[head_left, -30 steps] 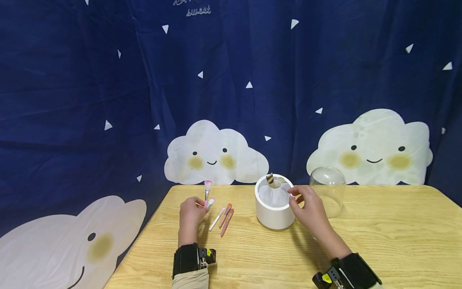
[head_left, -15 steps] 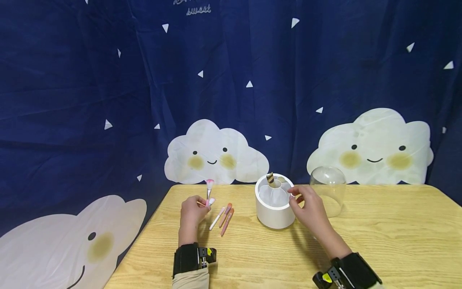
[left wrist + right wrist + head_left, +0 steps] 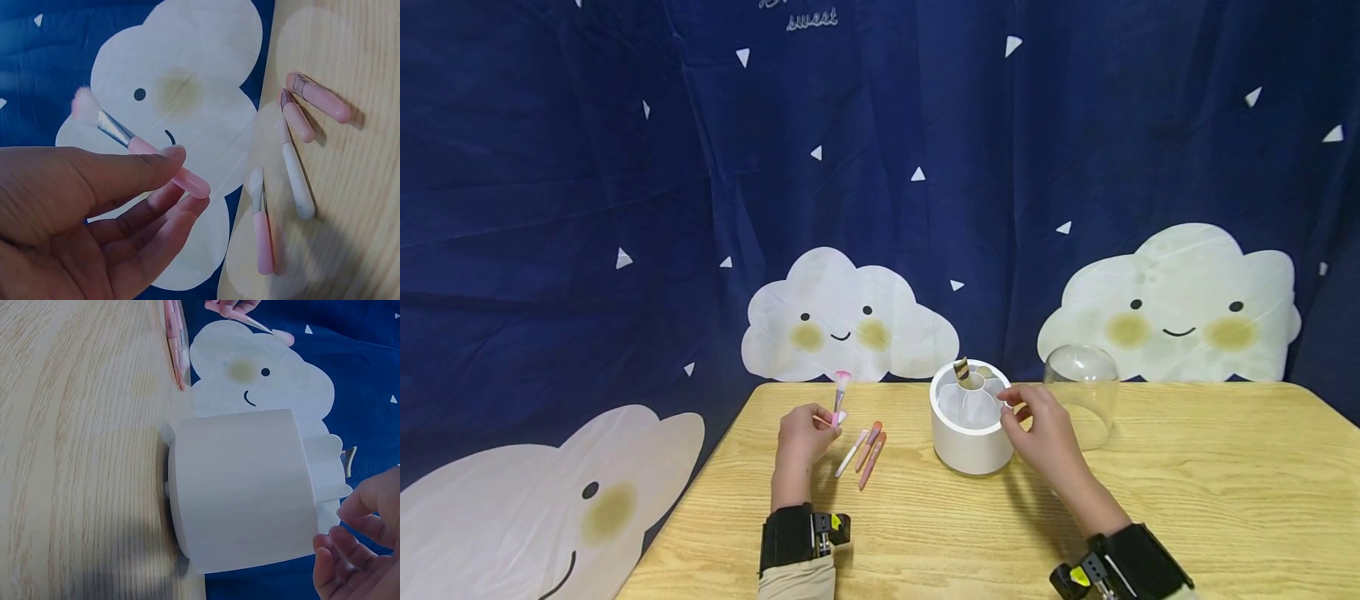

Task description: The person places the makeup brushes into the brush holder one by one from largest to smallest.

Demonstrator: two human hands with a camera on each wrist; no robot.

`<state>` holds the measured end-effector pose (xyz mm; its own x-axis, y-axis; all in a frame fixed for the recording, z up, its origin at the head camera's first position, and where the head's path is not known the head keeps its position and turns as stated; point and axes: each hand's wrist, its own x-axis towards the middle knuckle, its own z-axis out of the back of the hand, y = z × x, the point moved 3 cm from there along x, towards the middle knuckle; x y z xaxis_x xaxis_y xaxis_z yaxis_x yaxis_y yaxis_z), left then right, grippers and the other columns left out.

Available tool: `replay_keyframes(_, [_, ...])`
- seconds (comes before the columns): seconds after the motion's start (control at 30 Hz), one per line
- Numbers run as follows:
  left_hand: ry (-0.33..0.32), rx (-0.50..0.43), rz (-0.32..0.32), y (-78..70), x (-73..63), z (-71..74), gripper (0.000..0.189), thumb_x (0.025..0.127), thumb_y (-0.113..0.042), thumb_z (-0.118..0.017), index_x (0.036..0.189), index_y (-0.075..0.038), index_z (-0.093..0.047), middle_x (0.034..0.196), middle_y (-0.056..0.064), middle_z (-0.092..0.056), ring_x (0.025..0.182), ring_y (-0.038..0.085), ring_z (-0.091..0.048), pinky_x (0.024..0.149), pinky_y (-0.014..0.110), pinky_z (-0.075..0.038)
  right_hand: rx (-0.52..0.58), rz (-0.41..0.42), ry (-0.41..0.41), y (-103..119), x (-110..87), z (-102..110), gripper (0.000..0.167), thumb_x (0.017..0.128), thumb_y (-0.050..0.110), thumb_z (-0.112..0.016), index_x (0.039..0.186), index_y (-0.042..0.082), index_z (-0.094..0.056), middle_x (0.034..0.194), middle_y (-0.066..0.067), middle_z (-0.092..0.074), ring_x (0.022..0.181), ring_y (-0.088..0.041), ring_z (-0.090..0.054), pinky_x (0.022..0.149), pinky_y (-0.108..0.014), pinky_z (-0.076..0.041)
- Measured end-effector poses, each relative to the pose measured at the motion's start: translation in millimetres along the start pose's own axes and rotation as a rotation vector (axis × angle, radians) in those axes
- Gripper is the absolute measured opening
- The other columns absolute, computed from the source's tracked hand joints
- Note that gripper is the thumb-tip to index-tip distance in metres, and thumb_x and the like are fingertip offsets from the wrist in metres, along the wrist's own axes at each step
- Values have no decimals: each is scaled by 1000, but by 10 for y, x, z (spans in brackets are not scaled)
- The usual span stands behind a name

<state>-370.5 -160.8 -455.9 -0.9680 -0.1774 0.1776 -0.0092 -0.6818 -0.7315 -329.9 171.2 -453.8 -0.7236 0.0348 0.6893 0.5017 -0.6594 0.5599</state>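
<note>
My left hand (image 3: 801, 437) pinches a pink-handled makeup brush (image 3: 144, 147) between thumb and fingers, its pink-and-white bristles pointing up. Beside it on the table lie a white makeup brush (image 3: 296, 178) and several pink ones, among them a short pink brush with white bristles (image 3: 263, 240) nearest the hand. A round white makeup brush organizer (image 3: 972, 450) with divided compartments stands in the middle. At its right rim, my right hand (image 3: 1041, 429) grips the edge between thumb and fingertips. From the organizer rises a striped brown-and-gold piece (image 3: 962, 372).
Behind the right hand stands a clear dome cover (image 3: 1086, 392) on the wooden table (image 3: 940, 542). A dark blue curtain (image 3: 880, 125) with cloud shapes hangs right at the table's back and left edges.
My left hand has shifted slightly right and turned the makeup brush, its bristles tipping further right. The right hand stays at the organizer's rim.
</note>
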Motion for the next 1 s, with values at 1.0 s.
replay_keyframes(1.0, [53,-6,-59,-84,-34,25,16,85,-4,-80,94,2,-68,79,9,-66,69,20,-57,59,28,-42,15,22,-21,-22,-8,12,16,82,-7,-66,97,-3,-71,90,-13,-66,74,-22,-62,66,-34,-56])
